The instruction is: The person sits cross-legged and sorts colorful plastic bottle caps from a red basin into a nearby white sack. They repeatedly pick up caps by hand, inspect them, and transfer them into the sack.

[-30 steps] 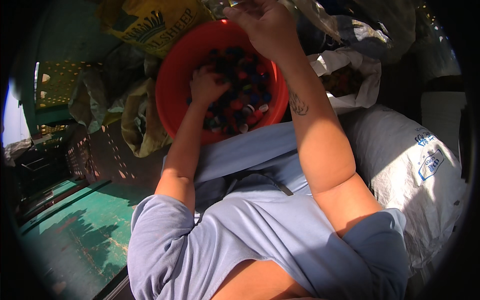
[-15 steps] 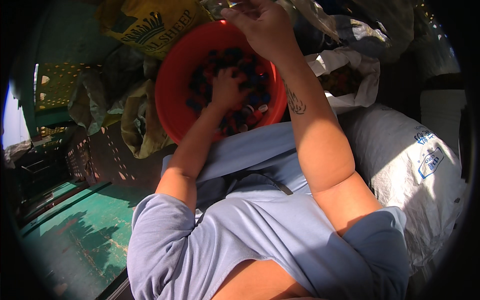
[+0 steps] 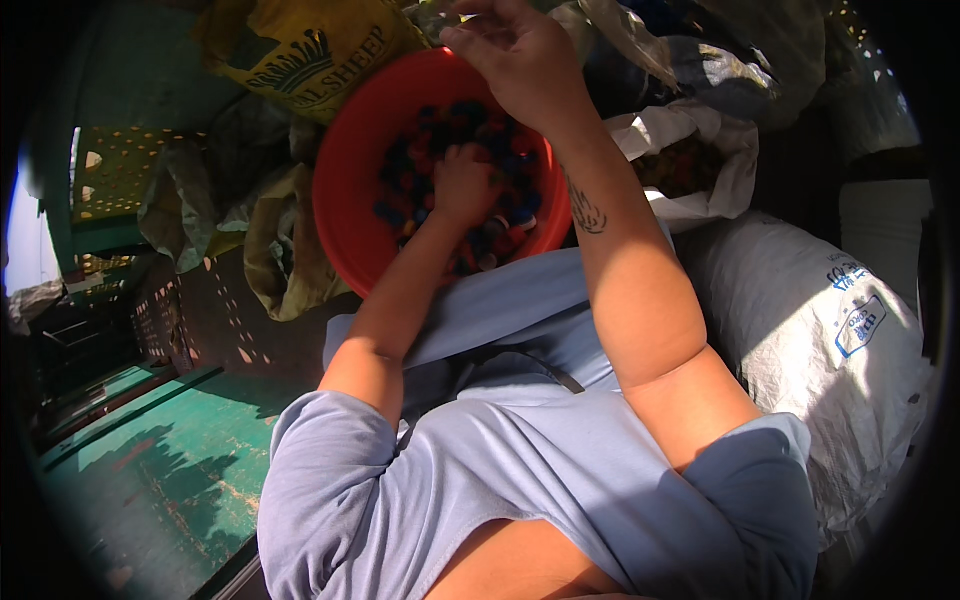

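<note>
Head: rnd red plstc tub (image 3: 345, 190).

Dark lettering (image 3: 345, 72) under a crown emblem (image 3: 292, 62) marks the yellow sack (image 3: 365, 25), upper left; blue print (image 3: 850, 275) (one mark boxed) marks the white sack (image 3: 790, 330), right.

Workshop or storage area: red basin (image 3: 338, 190); beyond it, yellow sack (image 3: 315, 75); to its right, bulging white sack (image 3: 790, 330); to its left, perforated panel (image 3: 120, 180).

Smooth plstc tub (image 3: 346, 190), matt shirt (image 3: 520, 440)
</note>
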A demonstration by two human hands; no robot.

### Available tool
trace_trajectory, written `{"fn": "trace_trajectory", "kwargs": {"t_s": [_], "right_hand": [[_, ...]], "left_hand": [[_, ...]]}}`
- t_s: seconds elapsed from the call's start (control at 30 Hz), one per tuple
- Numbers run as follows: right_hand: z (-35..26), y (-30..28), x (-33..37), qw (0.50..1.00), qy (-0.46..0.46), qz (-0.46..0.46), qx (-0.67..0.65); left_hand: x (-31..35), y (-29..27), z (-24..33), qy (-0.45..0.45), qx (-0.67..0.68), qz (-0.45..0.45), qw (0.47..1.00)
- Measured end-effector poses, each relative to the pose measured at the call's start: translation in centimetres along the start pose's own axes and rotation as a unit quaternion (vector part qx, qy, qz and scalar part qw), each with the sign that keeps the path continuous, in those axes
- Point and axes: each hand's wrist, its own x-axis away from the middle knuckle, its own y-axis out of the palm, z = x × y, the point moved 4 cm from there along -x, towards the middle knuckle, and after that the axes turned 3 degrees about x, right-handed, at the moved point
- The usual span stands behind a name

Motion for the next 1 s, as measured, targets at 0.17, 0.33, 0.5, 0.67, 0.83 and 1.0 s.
{"fn": "trace_trajectory", "kwargs": {"t_s": [0.17,0.33,0.5,0.67,0.83,1.0], "right_hand": [[0.4,0.4,-0.1,0.999,-0.023,0.018,-0.031],[1.0,1.0,-0.3,0.998,-0.03,0.025,-0.05],[1.1,1.6,-0.2,0.998,-0.009,0.018,-0.061],[1.1,2.0,-0.3,0.998,-0.026,0.013,-0.056],[1.2,2.1,-0.6,0.997,-0.041,0.007,-0.065],[1.0,2.2,-0.4,0.994,-0.026,-0.018,-0.102]], "left_hand": [[1.3,-3.4,-2.1,0.073,0.013,0.089,0.993],[4.7,-9.7,-4.3,0.12,-0.01,0.25,0.961],[7.5,-18.7,-11.2,0.001,-0.13,0.446,0.886],[6.7,-27.3,-19.3,-0.117,-0.275,0.425,0.854],[5.9,-24.4,-17.1,-0.046,-0.189,0.394,0.898],[6.3,-9.7,-10.4,0.038,-0.007,-0.076,0.996]]}}
